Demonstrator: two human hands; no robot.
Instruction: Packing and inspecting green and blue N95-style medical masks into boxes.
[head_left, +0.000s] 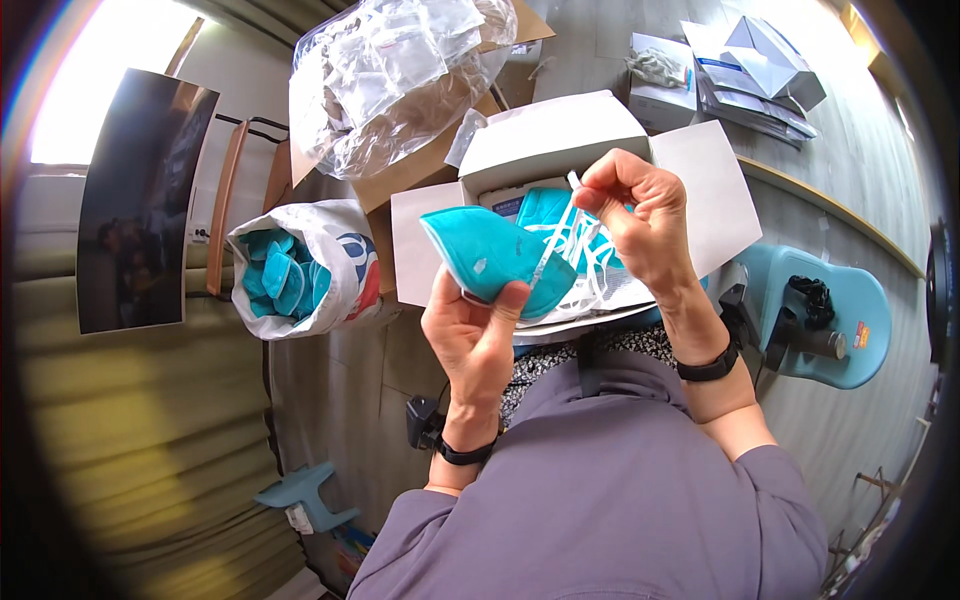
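Observation:
My left hand (468, 335) is closed on the lower edge of a teal folded face mask (490, 250), thumb in front and fingers behind. My right hand (640, 205) pinches the end of a white elastic strap (556, 236), which runs taut down to the mask. Below and behind both hands, an opened white carton (555, 140) sits against my lap with its flaps spread. Inside it lie more teal masks (545, 205) and a tangle of white straps (590, 265); my hands partly cover them.
Left of the carton stands a white sack (335, 225) filled with teal pieces. A clear plastic bag (390, 80) of white packets rests on a cardboard box behind. At right is a blue stool (860, 320) bearing a dark cylinder; flattened cartons (750, 95) lie at the far right.

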